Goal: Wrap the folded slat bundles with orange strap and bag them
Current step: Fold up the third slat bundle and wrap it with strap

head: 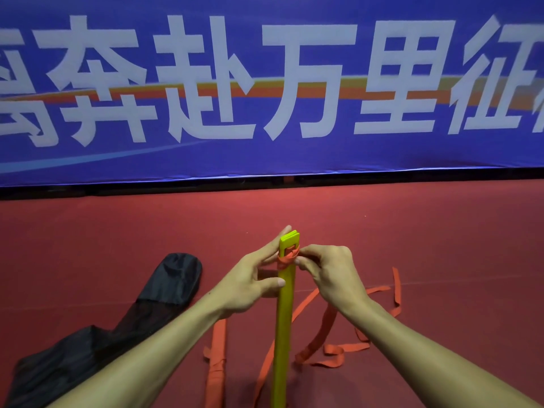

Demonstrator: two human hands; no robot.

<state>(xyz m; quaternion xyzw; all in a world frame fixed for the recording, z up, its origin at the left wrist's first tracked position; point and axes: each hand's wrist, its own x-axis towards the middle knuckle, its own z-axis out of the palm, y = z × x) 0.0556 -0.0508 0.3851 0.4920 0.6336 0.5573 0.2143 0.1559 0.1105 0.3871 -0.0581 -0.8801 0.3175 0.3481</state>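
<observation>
- The right hand point(329, 275) pinches the orange strap point(287, 259) between thumb and curled fingertips, where the strap is looped round the yellow slat bundle point(284, 319).
- That loop sits just below the bundle's top end, right at the pinch.
- The bundle stands nearly upright between the 2 hands; its lower end runs out of view.
- The left hand point(250, 281) is across from the pinch, with its fingers straight along the bundle's left side and its thumb pressed to the bundle's edge below the loop.
- Below and to the right of the pinch, the loose strap trails in curls over the red floor point(441, 245).
- Left of the left hand, a black bag point(164, 287) lies flat on the floor.
- Below the left wrist lies an orange-wrapped piece point(214, 375).
- Beyond both hands hangs a blue banner point(294, 154).
</observation>
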